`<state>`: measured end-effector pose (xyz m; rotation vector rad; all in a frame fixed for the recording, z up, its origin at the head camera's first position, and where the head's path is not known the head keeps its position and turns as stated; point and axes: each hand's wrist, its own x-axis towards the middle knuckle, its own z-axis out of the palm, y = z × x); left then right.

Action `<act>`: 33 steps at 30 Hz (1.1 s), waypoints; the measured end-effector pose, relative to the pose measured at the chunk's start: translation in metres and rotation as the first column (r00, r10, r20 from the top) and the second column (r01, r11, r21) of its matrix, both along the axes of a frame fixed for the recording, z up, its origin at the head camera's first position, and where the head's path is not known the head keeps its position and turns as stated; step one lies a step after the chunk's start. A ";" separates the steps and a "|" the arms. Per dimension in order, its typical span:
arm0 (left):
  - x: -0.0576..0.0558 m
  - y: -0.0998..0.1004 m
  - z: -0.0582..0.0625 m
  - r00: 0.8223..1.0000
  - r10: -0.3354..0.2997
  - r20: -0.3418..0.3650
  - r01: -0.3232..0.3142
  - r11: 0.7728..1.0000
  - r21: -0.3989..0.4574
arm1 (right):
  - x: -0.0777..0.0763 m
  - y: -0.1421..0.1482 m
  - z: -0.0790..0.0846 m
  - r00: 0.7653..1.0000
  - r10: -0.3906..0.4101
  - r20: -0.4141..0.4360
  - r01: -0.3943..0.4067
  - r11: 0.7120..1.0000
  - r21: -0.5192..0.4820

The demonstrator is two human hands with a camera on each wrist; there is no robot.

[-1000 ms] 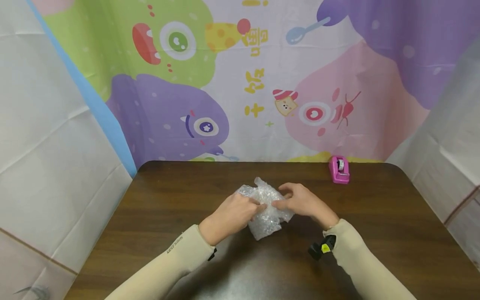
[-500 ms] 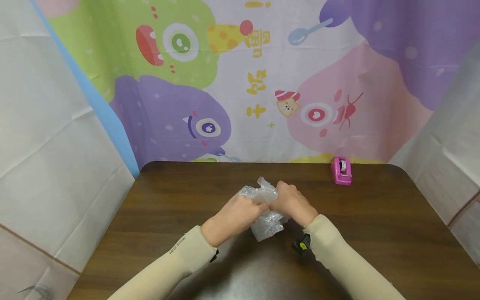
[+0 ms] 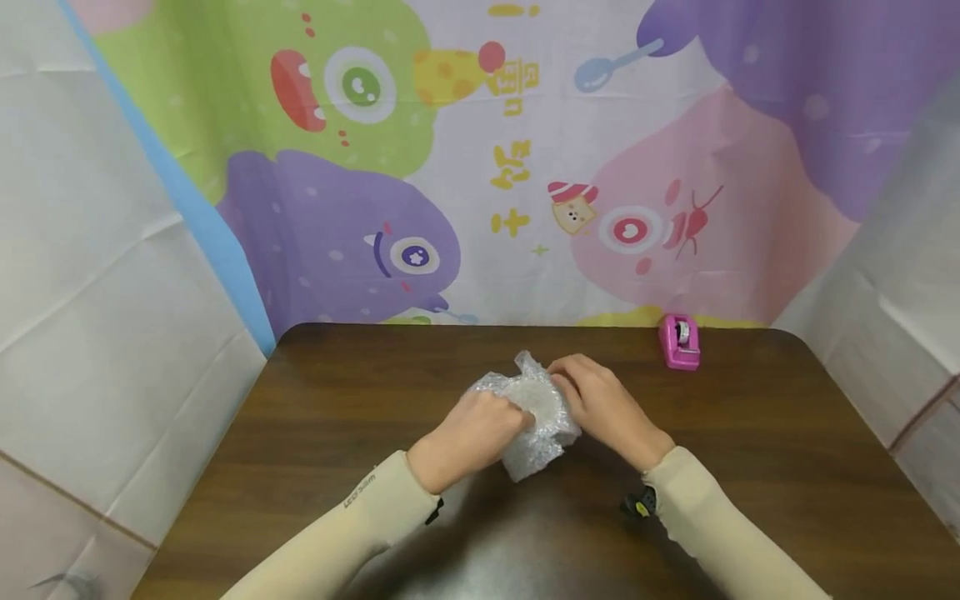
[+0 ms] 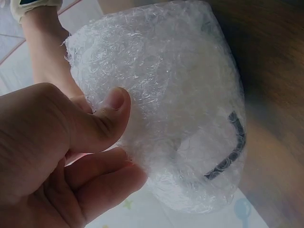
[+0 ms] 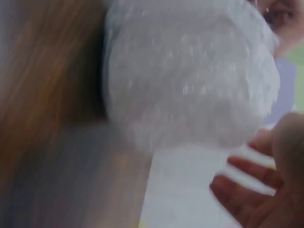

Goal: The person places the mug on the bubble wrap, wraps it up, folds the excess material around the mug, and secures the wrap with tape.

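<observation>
A bundle of bubble wrap (image 3: 534,458) stands on the table, wrapped round a pale thing whose round top (image 3: 542,402) shows through the layers. My left hand (image 3: 476,433) pinches the wrap at its upper left side. In the left wrist view the thumb (image 4: 113,102) presses on the wrap (image 4: 152,66) against curled fingers, and a dark curved stripe (image 4: 230,154) shows beneath the film. On the other side is my right hand (image 3: 603,408). Its fingers (image 5: 247,166) spread loosely beside the bundle (image 5: 180,80) in the blurred right wrist view, with none curled round it.
At the back right of the dark wooden table (image 3: 337,383) sits a pink tape dispenser (image 3: 680,342) with a roll in it. Behind the table's far edge hangs a curtain (image 3: 517,283) with cartoon monsters. Pale tiled-looking sheets flank both sides.
My right hand came in over the bundle and bent the wrap, then drew back to the right side. The round top now shows more. My left hand kept its pinch.
</observation>
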<state>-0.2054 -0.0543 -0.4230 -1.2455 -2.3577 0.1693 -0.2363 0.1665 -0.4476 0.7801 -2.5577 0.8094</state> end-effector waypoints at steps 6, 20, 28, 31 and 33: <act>0.000 0.000 0.002 1.000 -0.002 0.017 0.002 1.000 -0.007 | 0.001 0.023 0.001 0.964 0.230 -0.135 -0.212 0.967 0.139; -0.007 -0.005 0.007 0.996 -0.028 0.084 0.033 0.998 -0.058 | 0.000 0.041 0.004 0.865 0.468 -0.181 -0.375 0.843 0.386; -0.010 -0.013 0.009 0.964 -0.063 0.258 0.088 0.992 -0.089 | 0.003 0.037 0.000 0.821 0.524 -0.227 -0.398 0.810 0.431; -0.009 -0.015 0.010 0.950 -0.072 0.304 0.106 0.990 -0.097 | 0.002 0.033 -0.001 0.796 0.552 -0.247 -0.409 0.793 0.452; -0.010 -0.016 0.008 0.952 -0.084 0.293 0.114 0.990 -0.086 | 0.002 0.030 -0.002 0.782 0.569 -0.254 -0.421 0.784 0.457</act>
